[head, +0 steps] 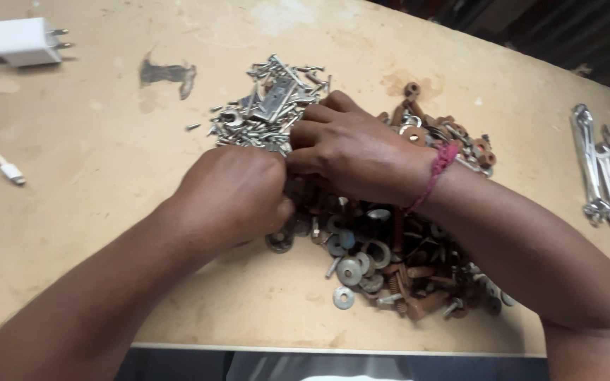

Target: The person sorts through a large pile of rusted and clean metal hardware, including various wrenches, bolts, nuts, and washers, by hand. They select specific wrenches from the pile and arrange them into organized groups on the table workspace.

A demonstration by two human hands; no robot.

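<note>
Mixed hardware pile (390,261): rusty brown bolts and nuts, grey washers, heaped at the middle of the tan table (107,233), spreading toward its near edge. Adjoining it on the far side, a heap of small silvery screws (266,113) with a flat metal bracket on top. Left hand (231,194): knuckles up, fingers curled down into the pile; what they pinch is hidden. Right hand (351,148): fingers bent, tips meeting the left hand at the seam between the heaps; contents cannot be told. Red string band on the right wrist. Wrenches (608,169) at right; white charger (26,41) far left.
</note>
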